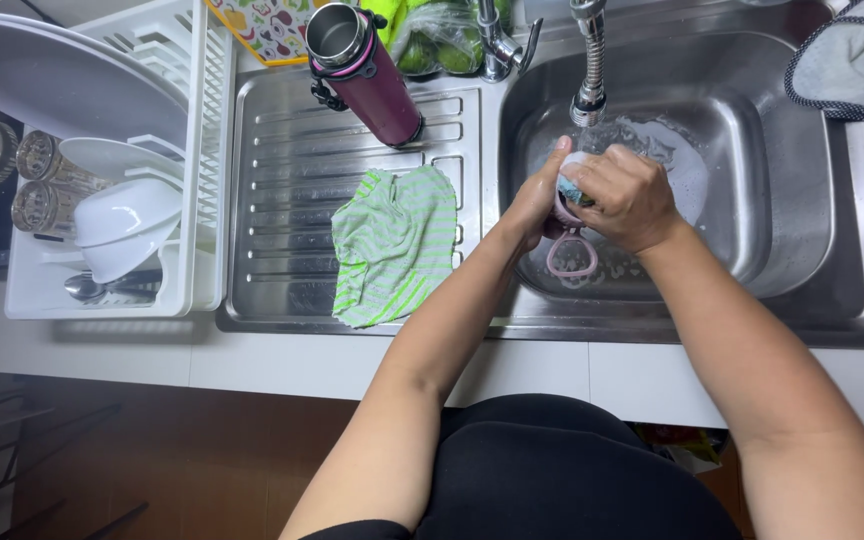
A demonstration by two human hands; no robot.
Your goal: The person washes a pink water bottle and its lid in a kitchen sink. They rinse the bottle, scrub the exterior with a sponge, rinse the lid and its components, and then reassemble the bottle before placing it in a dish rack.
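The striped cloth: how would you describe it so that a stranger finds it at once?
Start at the steel draining board left of the sink. The striped cloth lies crumpled on it, below the maroon flask. It alone is soft, with green and grey stripes.

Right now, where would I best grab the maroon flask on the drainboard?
Grip the flask round its mid-body, coming from the right, the sink side. It stands upright with its mouth open; the cylinder is plain there, while the pink collar and black clip crowd the top.

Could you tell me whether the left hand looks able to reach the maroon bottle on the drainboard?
Probably yes: the maroon bottle stands unobstructed beyond the striped cloth, but the left hand currently holds the pink lid.
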